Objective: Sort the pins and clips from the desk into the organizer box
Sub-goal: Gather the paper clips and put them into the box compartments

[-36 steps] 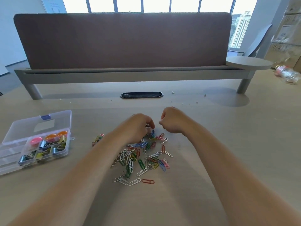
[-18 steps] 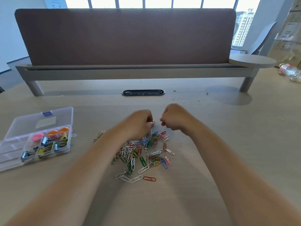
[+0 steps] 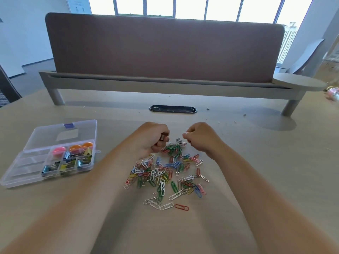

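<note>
A loose pile of coloured paper clips (image 3: 165, 173) lies on the desk in front of me. My left hand (image 3: 152, 138) hovers at the pile's far left edge, fingers curled round a small dark metal clip (image 3: 162, 137). My right hand (image 3: 200, 138) is at the far right edge, thumb and forefinger pinching a tiny pale clip (image 3: 184, 133). A small silver clip (image 3: 178, 140) sits on the desk between the hands. The clear organizer box (image 3: 11, 180) stands open at the left, with binder clips (image 3: 67, 165) and round coloured pins (image 3: 75, 148) in its right-hand compartments.
The box's lid (image 3: 62, 134) lies flat behind it. A brown divider panel (image 3: 163, 50) on a grey rail closes off the far side of the desk. A black cable port (image 3: 172, 109) sits just behind my hands. Small crumbs dot the far right.
My hands, close together before, have drawn apart above the far edge of the pile. The view has shifted slightly to the left.
</note>
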Motion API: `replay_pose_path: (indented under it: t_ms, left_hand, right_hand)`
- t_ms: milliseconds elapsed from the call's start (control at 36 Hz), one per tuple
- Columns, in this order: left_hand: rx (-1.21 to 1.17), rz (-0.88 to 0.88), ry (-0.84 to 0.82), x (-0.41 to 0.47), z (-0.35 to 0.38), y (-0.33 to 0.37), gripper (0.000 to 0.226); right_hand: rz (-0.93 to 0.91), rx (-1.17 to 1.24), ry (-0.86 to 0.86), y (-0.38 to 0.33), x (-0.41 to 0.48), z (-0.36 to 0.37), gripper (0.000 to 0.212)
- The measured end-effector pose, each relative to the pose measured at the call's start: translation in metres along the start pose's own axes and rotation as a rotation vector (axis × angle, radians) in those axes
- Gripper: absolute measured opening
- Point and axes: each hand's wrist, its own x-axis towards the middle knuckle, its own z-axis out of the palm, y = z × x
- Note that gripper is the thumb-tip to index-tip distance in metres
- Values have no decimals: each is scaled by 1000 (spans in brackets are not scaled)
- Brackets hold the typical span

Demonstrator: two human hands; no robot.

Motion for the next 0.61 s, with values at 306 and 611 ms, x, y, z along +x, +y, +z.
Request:
replay_pose_path:
  t_ms: [306, 611]
  left_hand:
    - [13, -20, 14, 6, -9, -5, 9]
    - [23, 1, 7, 4, -14, -5, 7]
  right_hand:
    - [-28, -434, -102, -13, 22, 14, 58]
    - [-21, -472, -115, -19, 21, 19, 42]
